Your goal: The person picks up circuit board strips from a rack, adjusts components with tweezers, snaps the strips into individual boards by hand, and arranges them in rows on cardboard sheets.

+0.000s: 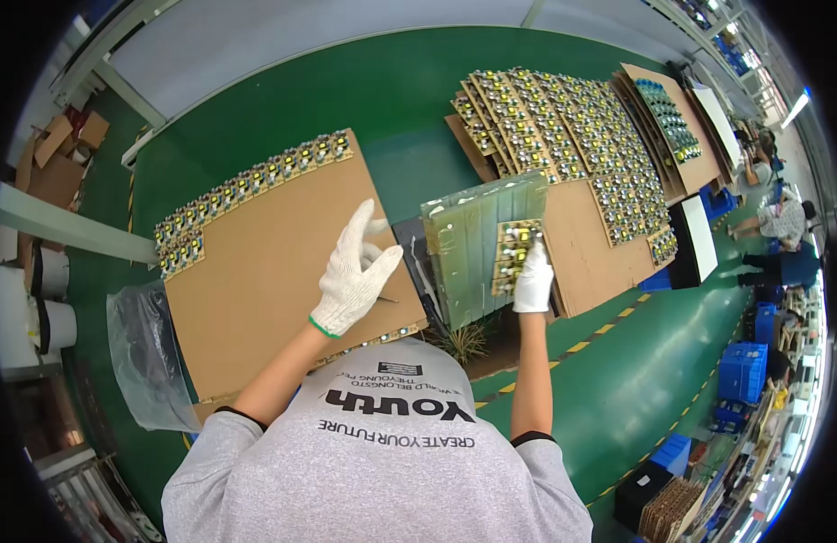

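My left hand (351,279), in a white knitted glove with a green cuff, is raised over a cardboard sheet (265,262). Its fingers are apart and hold nothing I can see. A small dark, thin item (389,300) shows beside it, too small to name. My right hand (533,282), also white-gloved, grips the right edge of a circuit board panel (509,256) with yellow components. That panel is in front of a greenish, translucent slab (450,244) between the two cardboard areas. Rows of similar boards (256,188) line the far edge of the left sheet.
To the right, cardboard sheets (586,253) carry many circuit boards (572,127). Farther off lie boards with blue-green parts (667,118). A clear plastic bag (147,353) hangs at the left. A spiky plant (464,343) is near my waist. Blue bins (742,373) and several people stand far right.
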The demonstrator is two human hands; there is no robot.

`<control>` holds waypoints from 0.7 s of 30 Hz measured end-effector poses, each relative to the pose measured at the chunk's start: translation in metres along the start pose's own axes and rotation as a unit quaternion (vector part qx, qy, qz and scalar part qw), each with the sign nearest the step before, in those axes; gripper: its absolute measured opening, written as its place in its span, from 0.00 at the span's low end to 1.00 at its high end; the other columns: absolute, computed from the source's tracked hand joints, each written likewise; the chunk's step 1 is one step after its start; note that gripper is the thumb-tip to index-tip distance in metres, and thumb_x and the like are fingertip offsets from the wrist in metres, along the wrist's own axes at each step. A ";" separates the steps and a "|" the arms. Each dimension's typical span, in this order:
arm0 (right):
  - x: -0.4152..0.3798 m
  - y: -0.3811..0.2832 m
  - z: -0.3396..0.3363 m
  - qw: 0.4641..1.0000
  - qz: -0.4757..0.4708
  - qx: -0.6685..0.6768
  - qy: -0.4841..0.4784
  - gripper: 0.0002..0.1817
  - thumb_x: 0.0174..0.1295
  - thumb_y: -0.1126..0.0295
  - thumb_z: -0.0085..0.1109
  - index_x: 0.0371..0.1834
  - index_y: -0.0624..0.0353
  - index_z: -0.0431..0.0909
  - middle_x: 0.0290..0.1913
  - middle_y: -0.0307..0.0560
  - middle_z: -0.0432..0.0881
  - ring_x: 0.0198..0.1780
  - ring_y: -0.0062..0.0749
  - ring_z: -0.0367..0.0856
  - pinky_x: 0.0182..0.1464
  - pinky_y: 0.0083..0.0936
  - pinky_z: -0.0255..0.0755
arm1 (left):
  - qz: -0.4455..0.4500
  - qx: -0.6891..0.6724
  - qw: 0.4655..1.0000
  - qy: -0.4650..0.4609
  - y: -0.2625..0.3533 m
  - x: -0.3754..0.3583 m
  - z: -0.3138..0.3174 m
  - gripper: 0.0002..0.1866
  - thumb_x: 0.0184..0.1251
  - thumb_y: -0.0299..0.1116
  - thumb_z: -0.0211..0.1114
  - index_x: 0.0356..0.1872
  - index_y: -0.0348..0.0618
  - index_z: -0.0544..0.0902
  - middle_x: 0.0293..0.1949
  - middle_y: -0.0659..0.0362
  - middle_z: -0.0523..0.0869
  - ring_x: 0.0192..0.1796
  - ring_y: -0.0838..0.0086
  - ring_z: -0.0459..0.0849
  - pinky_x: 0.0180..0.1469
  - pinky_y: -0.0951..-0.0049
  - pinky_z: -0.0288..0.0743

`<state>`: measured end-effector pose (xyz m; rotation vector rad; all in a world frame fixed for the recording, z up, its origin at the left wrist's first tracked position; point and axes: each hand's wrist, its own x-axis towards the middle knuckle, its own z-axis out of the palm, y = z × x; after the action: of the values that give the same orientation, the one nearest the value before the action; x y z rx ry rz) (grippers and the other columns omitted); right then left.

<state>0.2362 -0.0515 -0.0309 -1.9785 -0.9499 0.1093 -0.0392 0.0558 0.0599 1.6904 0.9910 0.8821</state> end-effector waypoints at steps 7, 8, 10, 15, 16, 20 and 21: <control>-0.024 -0.012 0.004 0.998 0.000 0.062 0.033 0.24 0.70 0.52 0.39 0.29 0.62 0.72 0.20 0.58 0.73 0.23 0.52 0.74 0.27 0.42 0.64 | -0.042 -0.083 0.994 -0.055 0.007 -0.006 -0.004 0.32 0.66 0.42 0.60 0.67 0.39 0.63 0.52 0.50 0.79 0.35 0.77 0.81 0.41 0.75 0.77; -0.029 -0.018 -0.001 0.995 -0.003 0.089 -0.039 0.24 0.70 0.51 0.41 0.30 0.62 0.74 0.21 0.55 0.74 0.23 0.44 0.74 0.28 0.37 0.65 | -0.068 -0.150 0.982 -0.097 0.010 -0.006 -0.008 0.31 0.68 0.46 0.57 0.67 0.38 0.63 0.53 0.50 0.78 0.38 0.76 0.82 0.42 0.74 0.78; -0.032 -0.054 -0.016 0.972 -0.006 0.143 -0.184 0.25 0.69 0.49 0.45 0.32 0.63 0.77 0.22 0.49 0.76 0.23 0.28 0.74 0.29 0.28 0.68 | -0.096 -0.212 0.964 -0.127 0.011 -0.004 -0.016 0.31 0.70 0.50 0.54 0.66 0.38 0.64 0.53 0.50 0.78 0.40 0.74 0.83 0.44 0.73 0.78; -0.013 -0.205 -0.032 0.707 -0.352 -0.298 -0.537 0.33 0.44 0.36 0.58 0.31 0.61 0.75 0.26 0.55 0.77 0.29 0.47 0.78 0.29 0.35 0.70 | -0.359 -0.393 0.788 -0.309 0.026 0.006 -0.013 0.36 0.70 0.61 0.42 0.65 0.39 0.65 0.52 0.44 0.78 0.50 0.59 0.81 0.50 0.62 0.78; -0.016 -0.201 -0.016 0.747 -0.477 -0.173 -0.429 0.31 0.45 0.38 0.60 0.30 0.59 0.75 0.28 0.51 0.76 0.29 0.46 0.77 0.29 0.33 0.69 | -0.360 -0.362 0.795 -0.329 0.036 0.002 -0.013 0.38 0.70 0.62 0.41 0.66 0.39 0.64 0.51 0.40 0.78 0.52 0.54 0.80 0.52 0.57 0.77; -0.012 -0.221 -0.012 0.809 -0.510 0.027 -0.293 0.28 0.48 0.41 0.64 0.33 0.58 0.75 0.37 0.47 0.76 0.36 0.42 0.76 0.36 0.32 0.70 | -0.309 -0.383 0.818 -0.296 0.023 -0.018 -0.036 0.41 0.68 0.66 0.38 0.68 0.41 0.60 0.53 0.37 0.76 0.57 0.44 0.75 0.54 0.44 0.74; -0.012 -0.225 -0.010 0.833 -0.468 0.055 -0.290 0.28 0.48 0.42 0.65 0.35 0.58 0.75 0.40 0.46 0.77 0.39 0.41 0.77 0.39 0.31 0.71 | -0.284 -0.409 0.823 -0.272 0.017 -0.027 -0.043 0.42 0.67 0.67 0.38 0.69 0.42 0.58 0.55 0.37 0.75 0.58 0.43 0.74 0.54 0.40 0.73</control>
<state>0.1020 -0.0008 0.1434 -1.1769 -2.1566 0.2026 -0.0849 0.0438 0.0850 0.7433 0.5250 0.2904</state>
